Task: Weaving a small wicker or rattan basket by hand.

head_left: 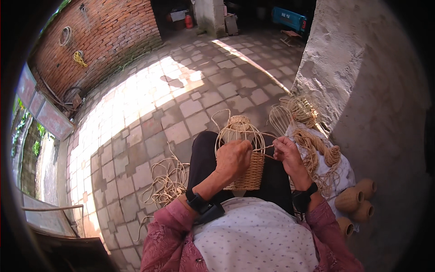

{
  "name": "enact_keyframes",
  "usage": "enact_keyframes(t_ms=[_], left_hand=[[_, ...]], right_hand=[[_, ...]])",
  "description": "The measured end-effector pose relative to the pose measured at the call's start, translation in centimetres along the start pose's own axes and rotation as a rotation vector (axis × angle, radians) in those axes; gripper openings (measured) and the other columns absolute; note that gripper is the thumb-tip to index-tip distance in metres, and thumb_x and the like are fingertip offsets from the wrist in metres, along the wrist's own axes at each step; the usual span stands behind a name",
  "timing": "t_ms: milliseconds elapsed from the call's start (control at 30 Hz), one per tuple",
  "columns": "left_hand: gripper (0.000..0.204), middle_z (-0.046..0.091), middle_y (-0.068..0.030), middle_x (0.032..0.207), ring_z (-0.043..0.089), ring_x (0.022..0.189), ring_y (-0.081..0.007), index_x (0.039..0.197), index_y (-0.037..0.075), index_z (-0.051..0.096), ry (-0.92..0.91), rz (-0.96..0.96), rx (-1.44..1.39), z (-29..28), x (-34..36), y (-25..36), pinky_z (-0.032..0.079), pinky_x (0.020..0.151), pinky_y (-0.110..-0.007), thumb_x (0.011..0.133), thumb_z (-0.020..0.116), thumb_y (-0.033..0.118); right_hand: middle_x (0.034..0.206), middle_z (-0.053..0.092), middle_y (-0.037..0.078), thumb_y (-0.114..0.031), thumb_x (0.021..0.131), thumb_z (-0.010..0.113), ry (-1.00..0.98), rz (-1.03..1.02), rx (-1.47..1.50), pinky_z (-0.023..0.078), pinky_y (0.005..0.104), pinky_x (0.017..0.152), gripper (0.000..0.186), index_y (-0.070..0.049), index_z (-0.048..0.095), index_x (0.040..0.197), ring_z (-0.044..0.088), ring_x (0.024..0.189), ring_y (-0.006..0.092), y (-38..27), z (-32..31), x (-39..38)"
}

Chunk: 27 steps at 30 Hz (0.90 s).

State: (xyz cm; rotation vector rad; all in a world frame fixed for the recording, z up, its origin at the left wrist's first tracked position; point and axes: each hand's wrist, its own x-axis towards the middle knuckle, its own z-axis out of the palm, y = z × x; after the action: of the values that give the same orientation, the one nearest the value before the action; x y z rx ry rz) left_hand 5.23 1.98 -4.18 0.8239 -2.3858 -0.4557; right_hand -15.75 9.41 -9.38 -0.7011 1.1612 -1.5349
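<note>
A half-woven basket (249, 174) stands on my lap between my thighs. Its near part is densely woven in tan cord, while bare ribs curve up to a small woven ring at the far end. My left hand (233, 158) is closed over the upper left side of the weaving, its fingertips partly hidden by the hand itself. To the right of the basket, my right hand (286, 152) pinches a twisted cord (267, 148) that runs across to the ribs. One loose loop of cord rises at the basket's far left.
Loose cord (167, 179) lies tangled on the paving at my left. At my right, a cord hank (312, 147) rests on white cloth (342, 170), near open rib frames (283, 119) and several tan rounded vessels (349, 199). A rough grey wall (335, 68) rises beyond.
</note>
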Motion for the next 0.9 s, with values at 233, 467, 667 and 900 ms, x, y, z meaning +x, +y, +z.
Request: enact_keyframes(t_ms=[233, 467, 667, 900], left_hand=[[0.013, 0.066, -0.0074, 0.072, 0.065, 0.071, -0.0264, 0.09, 0.014, 0.063, -0.032, -0.274, -0.056, 0.3, 0.6, 0.5, 0.05, 0.066, -0.038, 0.078, 0.059, 0.017], [0.02, 0.065, -0.0053, 0.072, 0.065, 0.07, -0.0242, 0.096, 0.017, 0.063, -0.058, -0.359, -0.095, 0.1, 0.6, 0.0, 0.049, 0.067, -0.037, 0.076, 0.06, 0.017], [0.023, 0.065, -0.0055, 0.075, 0.064, 0.074, -0.0244, 0.1, 0.018, 0.066, -0.12, -0.277, -0.044, -0.1, 0.4, -0.3, 0.05, 0.069, -0.037, 0.078, 0.06, 0.02], [0.019, 0.063, -0.0078, 0.082, 0.064, 0.079, -0.0276, 0.092, 0.015, 0.07, -0.162, -0.103, 0.081, -0.5, 0.1, 0.6, 0.05, 0.071, -0.038, 0.078, 0.061, 0.024]], right_hand=[[0.082, 0.065, 0.002, -0.017, 0.09, 0.063, -0.112, -0.139, -0.07, 0.047, 0.0209, 0.061, 0.012, -0.006, 0.058, 0.095, 0.06, 0.071, 0.0067, -2.4, 4.2, 4.4], [0.073, 0.062, 0.014, -0.01, 0.079, 0.059, 0.018, -0.546, -1.075, 0.047, 0.0433, 0.067, 0.01, -0.002, 0.056, 0.085, 0.063, 0.071, 0.0332, -1.4, 7.8, 4.1], [0.067, 0.061, 0.011, -0.008, 0.077, 0.058, 0.156, -0.164, -0.565, 0.048, 0.0373, 0.061, 0.012, -0.004, 0.055, 0.088, 0.062, 0.063, 0.0254, -0.2, 5.1, 2.4], [0.071, 0.06, 0.007, -0.011, 0.078, 0.063, 0.188, -0.136, -0.985, 0.047, 0.0334, 0.061, 0.016, -0.003, 0.055, 0.091, 0.06, 0.065, 0.0217, 0.1, 0.0, -0.9]])
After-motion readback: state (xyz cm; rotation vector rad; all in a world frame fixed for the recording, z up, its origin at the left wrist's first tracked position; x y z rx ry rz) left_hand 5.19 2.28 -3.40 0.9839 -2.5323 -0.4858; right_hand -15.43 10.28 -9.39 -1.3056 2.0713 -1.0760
